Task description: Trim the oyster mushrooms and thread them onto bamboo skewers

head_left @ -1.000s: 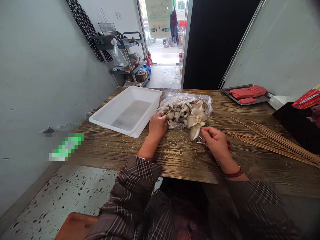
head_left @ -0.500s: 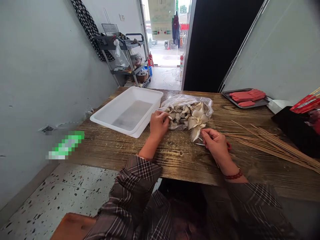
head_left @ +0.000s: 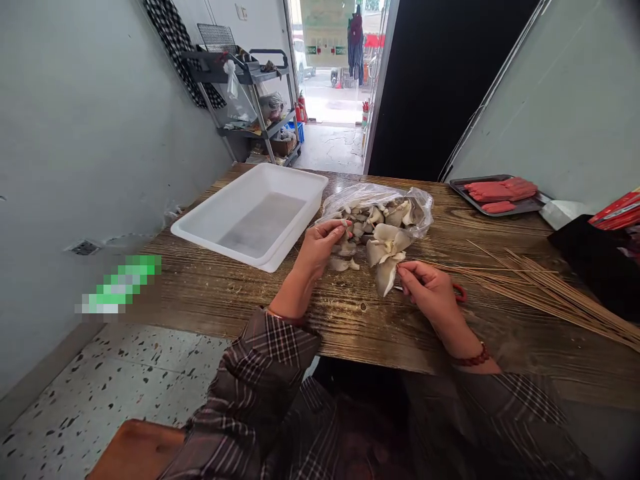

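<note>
My right hand [head_left: 430, 290] pinches a cluster of grey-white oyster mushrooms [head_left: 389, 245] by its lower edge, above the table. Whether a skewer runs through the cluster, I cannot tell. The fingers of my left hand [head_left: 317, 250] are closed on another oyster mushroom [head_left: 345, 248] at the front left of the pile; they partly cover it. More oyster mushrooms lie in an open clear plastic bag [head_left: 367, 193] just beyond both hands. Scissors with red handles [head_left: 460, 292] rest on the table, partly hidden by my right hand.
A white plastic tub [head_left: 200, 237] stands left of the bag. Thin wooden skewers [head_left: 550, 293] lie fanned out at right. Behind them are a dark tray [head_left: 463, 188] of pink meat sticks [head_left: 503, 190] and a black box [head_left: 590, 260]. The wooden table [head_left: 240, 300] meets the wall at left.
My left hand has drawn mushrooms a little out of the pile toward me. The cluster in my right hand has shifted slightly down and turned. The camera view has tilted a little.
</note>
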Demonstrator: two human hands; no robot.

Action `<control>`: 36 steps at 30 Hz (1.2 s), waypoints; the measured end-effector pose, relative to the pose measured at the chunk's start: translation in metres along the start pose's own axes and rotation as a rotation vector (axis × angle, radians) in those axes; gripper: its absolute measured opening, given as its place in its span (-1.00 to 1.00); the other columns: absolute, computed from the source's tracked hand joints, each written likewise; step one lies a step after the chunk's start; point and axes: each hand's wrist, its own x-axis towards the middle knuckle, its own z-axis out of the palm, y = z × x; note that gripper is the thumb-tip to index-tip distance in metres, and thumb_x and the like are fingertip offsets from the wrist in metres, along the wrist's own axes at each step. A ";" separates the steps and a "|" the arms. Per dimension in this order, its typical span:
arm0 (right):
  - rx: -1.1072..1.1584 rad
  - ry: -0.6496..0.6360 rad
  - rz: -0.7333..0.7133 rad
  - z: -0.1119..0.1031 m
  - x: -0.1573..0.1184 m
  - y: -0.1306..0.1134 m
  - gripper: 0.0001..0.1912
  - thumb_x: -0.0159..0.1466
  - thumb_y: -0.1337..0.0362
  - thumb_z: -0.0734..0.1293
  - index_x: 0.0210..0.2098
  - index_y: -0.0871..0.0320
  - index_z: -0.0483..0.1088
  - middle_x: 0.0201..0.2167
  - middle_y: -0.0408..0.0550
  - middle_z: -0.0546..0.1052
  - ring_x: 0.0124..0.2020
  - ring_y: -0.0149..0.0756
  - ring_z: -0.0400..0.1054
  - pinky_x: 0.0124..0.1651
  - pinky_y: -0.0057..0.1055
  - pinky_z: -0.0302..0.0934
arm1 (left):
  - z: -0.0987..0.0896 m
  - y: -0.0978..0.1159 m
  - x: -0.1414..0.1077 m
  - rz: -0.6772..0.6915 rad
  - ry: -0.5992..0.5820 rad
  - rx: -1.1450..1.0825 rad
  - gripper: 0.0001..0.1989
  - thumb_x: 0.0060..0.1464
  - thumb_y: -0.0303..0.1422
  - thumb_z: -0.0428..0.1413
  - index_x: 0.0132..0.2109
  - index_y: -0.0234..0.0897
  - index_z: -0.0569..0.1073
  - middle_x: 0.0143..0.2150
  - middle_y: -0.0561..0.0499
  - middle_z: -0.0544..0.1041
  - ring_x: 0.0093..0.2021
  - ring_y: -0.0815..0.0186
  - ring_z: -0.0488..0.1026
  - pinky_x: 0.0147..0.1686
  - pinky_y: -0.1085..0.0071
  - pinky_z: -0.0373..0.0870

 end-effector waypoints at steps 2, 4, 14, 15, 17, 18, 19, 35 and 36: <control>-0.008 -0.004 0.005 0.000 0.000 -0.001 -0.67 0.25 0.02 0.37 -0.27 0.18 0.55 -0.67 -0.22 0.38 -0.65 -0.45 0.15 -0.60 -0.49 0.01 | 0.001 -0.002 0.000 -0.019 0.013 -0.016 -0.68 -0.10 -0.16 0.32 -0.27 -0.32 0.60 -0.42 0.00 0.54 -0.40 0.38 0.43 -0.38 0.44 0.29; -0.016 -0.024 0.002 0.001 -0.001 -0.003 -0.67 0.25 0.02 0.36 -0.27 0.19 0.55 -0.67 -0.22 0.38 -0.65 -0.44 0.16 -0.60 -0.49 0.02 | 0.002 -0.004 0.000 -0.049 0.011 -0.033 -0.66 -0.11 -0.15 0.33 -0.26 -0.34 0.58 -0.46 0.02 0.52 -0.43 0.39 0.42 -0.43 0.46 0.25; -0.130 -0.176 -0.020 0.005 -0.001 -0.012 -0.66 0.28 0.03 0.31 -0.34 0.18 0.55 -0.67 -0.20 0.38 -0.66 -0.44 0.15 -0.59 -0.48 0.02 | 0.008 -0.002 -0.005 -0.118 0.010 -0.046 -0.70 -0.16 -0.21 0.35 -0.37 -0.32 0.50 -0.52 0.04 0.49 -0.50 0.44 0.38 -0.54 0.53 0.19; -0.131 -0.173 -0.020 0.005 -0.001 -0.012 -0.66 0.28 0.03 0.31 -0.33 0.18 0.55 -0.67 -0.20 0.38 -0.66 -0.44 0.16 -0.59 -0.48 0.02 | 0.008 -0.002 -0.005 -0.119 0.008 -0.044 -0.70 -0.16 -0.21 0.35 -0.37 -0.32 0.50 -0.52 0.04 0.49 -0.50 0.44 0.38 -0.54 0.53 0.19; -0.135 -0.168 -0.022 0.004 -0.001 -0.010 -0.66 0.28 0.03 0.31 -0.32 0.17 0.55 -0.66 -0.20 0.39 -0.66 -0.44 0.16 -0.59 -0.48 0.01 | 0.009 0.000 -0.006 -0.123 0.005 -0.040 -0.70 -0.17 -0.21 0.35 -0.36 -0.33 0.52 -0.52 0.04 0.50 -0.49 0.43 0.39 -0.53 0.53 0.21; -0.137 -0.165 -0.025 0.004 -0.001 -0.009 -0.66 0.28 0.03 0.31 -0.32 0.17 0.55 -0.66 -0.19 0.39 -0.66 -0.44 0.15 -0.59 -0.48 0.01 | 0.009 0.000 -0.006 -0.125 0.008 -0.040 -0.71 -0.18 -0.21 0.36 -0.36 -0.33 0.53 -0.52 0.04 0.50 -0.48 0.43 0.40 -0.53 0.52 0.22; -0.141 -0.163 -0.028 0.004 -0.001 -0.009 -0.66 0.28 0.03 0.31 -0.32 0.17 0.55 -0.66 -0.19 0.39 -0.66 -0.44 0.15 -0.59 -0.48 0.01 | 0.009 0.000 -0.006 -0.126 0.014 -0.042 -0.71 -0.18 -0.22 0.36 -0.36 -0.32 0.53 -0.51 0.04 0.50 -0.48 0.43 0.40 -0.52 0.52 0.22; -0.169 -0.151 -0.048 0.005 -0.001 -0.009 -0.69 0.28 0.07 0.30 -0.34 0.17 0.55 -0.65 -0.20 0.37 -0.62 -0.43 0.16 -0.55 -0.46 0.02 | 0.008 -0.003 -0.006 -0.022 0.086 0.102 -0.76 -0.12 -0.24 0.31 -0.40 -0.32 0.51 -0.53 0.04 0.49 -0.51 0.42 0.35 -0.48 0.47 0.22; -0.175 -0.147 -0.054 0.005 -0.001 -0.010 -0.69 0.28 0.07 0.30 -0.35 0.18 0.55 -0.65 -0.19 0.37 -0.62 -0.42 0.17 -0.53 -0.45 0.03 | 0.008 -0.004 -0.005 0.001 0.097 0.142 -0.78 -0.11 -0.25 0.31 -0.40 -0.32 0.51 -0.53 0.05 0.49 -0.51 0.43 0.34 -0.48 0.47 0.21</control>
